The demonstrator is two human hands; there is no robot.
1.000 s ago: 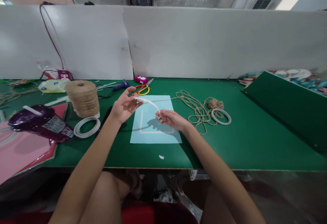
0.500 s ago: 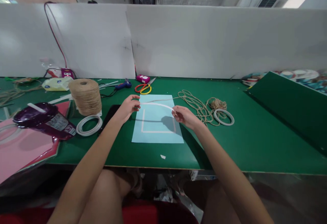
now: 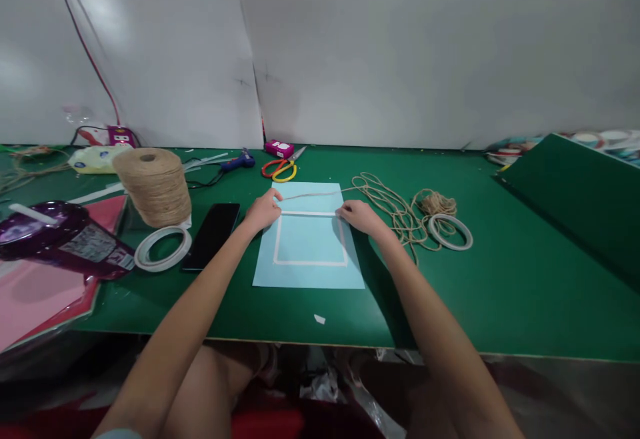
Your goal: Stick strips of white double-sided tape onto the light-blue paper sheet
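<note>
A light blue paper sheet [image 3: 310,272] lies on the green table [image 3: 500,292] in front of me. White tape strips form three sides of a rectangle on it. A further white tape strip [image 3: 309,213] now lies straight across the top of that rectangle. My left hand [image 3: 263,211] pinches its left end against the paper. My right hand [image 3: 357,215] pinches its right end. Both hands rest low on the sheet, fingers closed on the strip.
A twine spool [image 3: 153,185], a tape roll [image 3: 163,248] and a black phone [image 3: 212,235] lie to the left, beside a purple cup [image 3: 60,239] on pink card. Scissors [image 3: 280,168] sit behind the sheet. Loose twine [image 3: 395,209] and another tape roll [image 3: 450,231] lie right. A white scrap [image 3: 319,319] sits near the front edge.
The tape strip was arched in the air between my hands. My hands spread apart and lowered it, and it now lies flat and straight across the top of the rectangle.
</note>
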